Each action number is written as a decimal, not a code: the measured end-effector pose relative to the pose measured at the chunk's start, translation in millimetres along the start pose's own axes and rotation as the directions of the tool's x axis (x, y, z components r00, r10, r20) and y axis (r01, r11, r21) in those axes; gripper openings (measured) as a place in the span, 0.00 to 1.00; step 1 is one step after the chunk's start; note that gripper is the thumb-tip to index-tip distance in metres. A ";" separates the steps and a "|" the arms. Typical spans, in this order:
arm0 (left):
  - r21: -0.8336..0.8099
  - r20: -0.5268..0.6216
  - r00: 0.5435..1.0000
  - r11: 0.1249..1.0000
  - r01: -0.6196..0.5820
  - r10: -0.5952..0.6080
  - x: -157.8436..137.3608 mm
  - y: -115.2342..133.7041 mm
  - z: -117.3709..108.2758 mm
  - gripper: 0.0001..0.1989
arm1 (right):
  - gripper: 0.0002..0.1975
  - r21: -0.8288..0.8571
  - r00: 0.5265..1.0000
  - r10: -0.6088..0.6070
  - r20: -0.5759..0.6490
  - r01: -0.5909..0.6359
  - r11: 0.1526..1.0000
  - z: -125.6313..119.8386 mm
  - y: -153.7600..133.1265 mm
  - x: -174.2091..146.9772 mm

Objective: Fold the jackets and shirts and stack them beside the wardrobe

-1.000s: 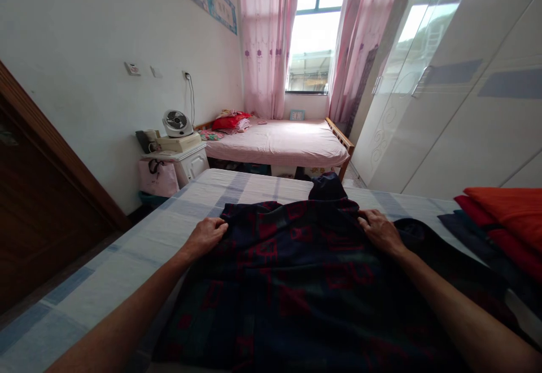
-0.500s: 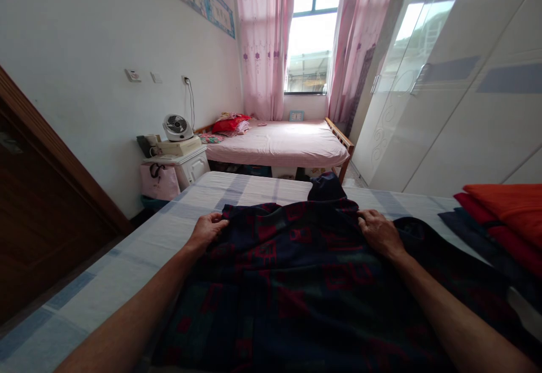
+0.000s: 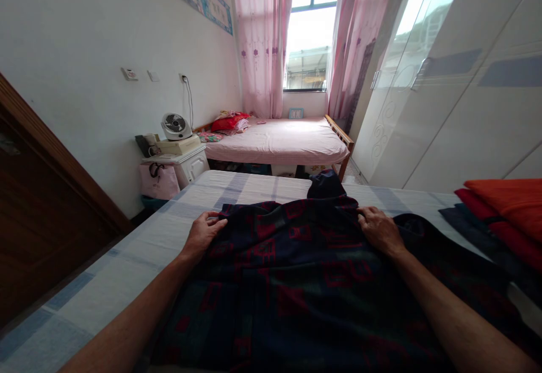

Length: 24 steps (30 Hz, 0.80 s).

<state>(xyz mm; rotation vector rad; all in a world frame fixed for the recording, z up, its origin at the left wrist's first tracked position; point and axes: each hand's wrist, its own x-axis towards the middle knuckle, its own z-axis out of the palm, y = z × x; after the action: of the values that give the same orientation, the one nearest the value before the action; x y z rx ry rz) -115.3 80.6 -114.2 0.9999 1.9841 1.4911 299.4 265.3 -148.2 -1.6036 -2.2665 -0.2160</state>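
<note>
A dark patterned shirt (image 3: 288,271), navy and green with red shapes, lies spread over the near bed. Its collar (image 3: 326,185) points toward the far side, and one sleeve (image 3: 449,254) stretches out to the right. My left hand (image 3: 205,232) pinches the shirt's upper left edge near the shoulder. At the upper right shoulder, my right hand (image 3: 379,229) grips the cloth with bent fingers. Both forearms reach forward along the shirt's sides. The fingertips are partly hidden in the fabric.
Under the shirt is a bed with a blue-and-white checked sheet (image 3: 139,271). Folded clothes (image 3: 503,209), orange, red and dark, are stacked at the right. Beyond stand a pink-sheeted bed (image 3: 279,139), a cabinet (image 3: 190,164) with a fan (image 3: 175,127), and a white wardrobe (image 3: 449,108).
The view has shifted very slightly. Both hands keep their hold at the shirt's shoulders, and the shirt lies almost the same.
</note>
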 end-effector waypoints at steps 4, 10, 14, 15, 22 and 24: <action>0.111 0.107 0.990 0.988 -0.105 0.094 5.1 9.7 6.5 0.31 | 0.17 -0.004 1.000 0.004 0.004 -0.004 1.000 -2.0 -1.1 -0.1; 0.329 0.130 0.962 0.904 -0.272 0.242 4.8 30.0 -1.5 0.22 | 0.19 0.013 0.999 -0.030 0.035 0.029 0.999 -5.8 -4.2 -2.1; 0.514 0.164 0.844 0.686 -0.515 0.510 -19.2 55.6 -25.0 0.20 | 0.19 0.074 0.998 0.006 0.059 -0.010 0.997 -6.5 -3.7 -0.8; 0.573 0.203 0.790 0.584 -0.575 0.579 -24.6 61.2 -31.0 0.18 | 0.20 0.096 0.997 0.032 0.075 -0.039 0.995 -7.4 -3.3 1.3; 0.637 0.204 0.616 0.375 -0.674 0.761 -21.4 73.5 -47.9 0.14 | 0.27 0.209 0.983 0.121 0.139 -0.148 0.967 -20.5 -11.2 35.3; 0.545 0.172 0.642 0.471 -0.694 0.747 -17.4 71.2 -45.1 0.12 | 0.28 0.214 0.984 0.098 0.151 -0.129 0.968 -20.1 -19.2 43.5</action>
<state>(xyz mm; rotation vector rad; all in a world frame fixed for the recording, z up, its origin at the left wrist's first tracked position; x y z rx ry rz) -117.6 49.9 -33.8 2.3298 2.2480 1.2885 272.6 290.5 -112.0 -1.6662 -2.1983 0.1810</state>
